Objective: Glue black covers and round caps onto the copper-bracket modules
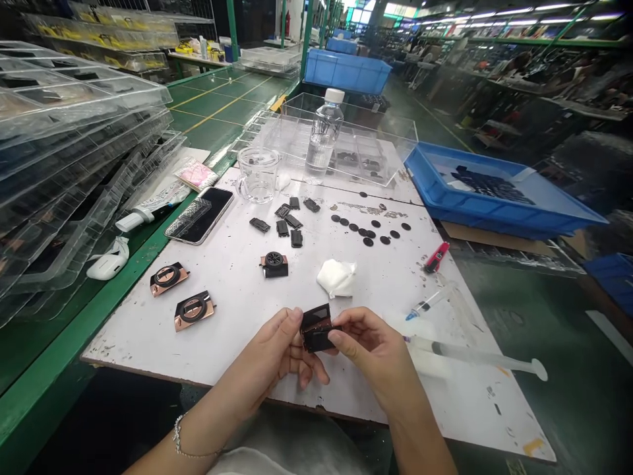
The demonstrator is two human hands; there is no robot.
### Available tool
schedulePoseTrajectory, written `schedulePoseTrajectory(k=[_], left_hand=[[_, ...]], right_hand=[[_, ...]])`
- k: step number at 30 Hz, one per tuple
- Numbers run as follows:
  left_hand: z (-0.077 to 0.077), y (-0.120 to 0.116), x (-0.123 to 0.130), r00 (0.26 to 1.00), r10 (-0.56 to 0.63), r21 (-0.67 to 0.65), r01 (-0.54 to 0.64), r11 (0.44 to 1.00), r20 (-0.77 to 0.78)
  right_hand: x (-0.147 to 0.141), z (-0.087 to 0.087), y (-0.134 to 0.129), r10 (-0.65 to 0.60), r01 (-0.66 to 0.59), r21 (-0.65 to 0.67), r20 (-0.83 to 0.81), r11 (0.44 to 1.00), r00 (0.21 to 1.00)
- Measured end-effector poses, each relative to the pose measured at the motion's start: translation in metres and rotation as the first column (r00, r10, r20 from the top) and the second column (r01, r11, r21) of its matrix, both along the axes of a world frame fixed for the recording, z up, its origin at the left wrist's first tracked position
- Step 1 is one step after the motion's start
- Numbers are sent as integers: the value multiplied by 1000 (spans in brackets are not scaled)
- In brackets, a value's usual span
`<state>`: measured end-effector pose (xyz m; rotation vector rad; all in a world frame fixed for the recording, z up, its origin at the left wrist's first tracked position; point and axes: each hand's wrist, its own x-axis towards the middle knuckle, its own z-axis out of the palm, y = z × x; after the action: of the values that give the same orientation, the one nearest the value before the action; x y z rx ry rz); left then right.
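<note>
Above the front of the white board, my left hand (281, 346) grips a glossy black plastic panel (315, 316) by its left side, thumb on top. My right hand (373, 343) pinches a small black rectangular piece (320, 340) against the panel's lower part; whether the two are joined I cannot tell. Beyond my hands lies a folded white cloth or tissue (336, 277). A black panel with a round wheel-like disc (274, 264) sits further back. To the left are two copper-coloured panels with black rings, one nearer (194, 310) and one behind (169, 278).
Several small black rectangular pieces (282, 228) and black discs (353, 227) lie further back. A phone (199, 216), clear mug (258, 175) and water bottle (324, 138) stand beyond. Syringes (475, 356), a red tool (436, 257) and a blue bin (499, 214) are rightward; clear trays (84, 125) leftward.
</note>
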<state>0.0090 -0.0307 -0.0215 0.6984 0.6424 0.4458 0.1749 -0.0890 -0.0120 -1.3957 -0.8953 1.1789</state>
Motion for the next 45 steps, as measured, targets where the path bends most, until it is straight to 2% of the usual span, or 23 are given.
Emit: schedulePoseTrajectory(k=[5,8,15,21,28,33,35,37,40,42,45], left_hand=[[-2,2,-8,995,-89,96,94,991,-48],[0,5,-15,991,-112,99,119,988,-78],[2,11,-32,991,-87,103,98,990,-106],[-1,8,-27,995,-11,10,12,1000,-102],[5,10,-27,994,-70,6,71,997,-83],[3,11,-28,998,-31,-24,30,999,-51],[2,11,-27,998,9,-27,-10,1000,-58],[2,9,-24,994,59,-2,-60,998,-93],[2,5,-19,983,107,61,-99,993,-146],[0,4,-16,980,127,77,-116,990,-154],[-2,3,-16,979,144,78,-134,988,-147]], right_hand=[[1,-1,1,13,-16,38,79,999,997],[2,-2,0,51,-52,19,50,998,997],[-3,-2,-1,126,-126,1,54,992,991],[-9,-3,1,111,-114,45,80,992,991],[-10,-3,5,131,-136,-31,-114,990,985],[-9,0,6,132,-136,-32,-118,990,984],[-11,1,6,75,-76,-11,-62,997,995],[-16,3,4,-40,39,33,49,999,998],[-24,3,3,-195,172,113,245,979,950],[-28,3,3,-237,202,136,335,970,912],[-32,0,5,-233,201,121,397,972,888]])
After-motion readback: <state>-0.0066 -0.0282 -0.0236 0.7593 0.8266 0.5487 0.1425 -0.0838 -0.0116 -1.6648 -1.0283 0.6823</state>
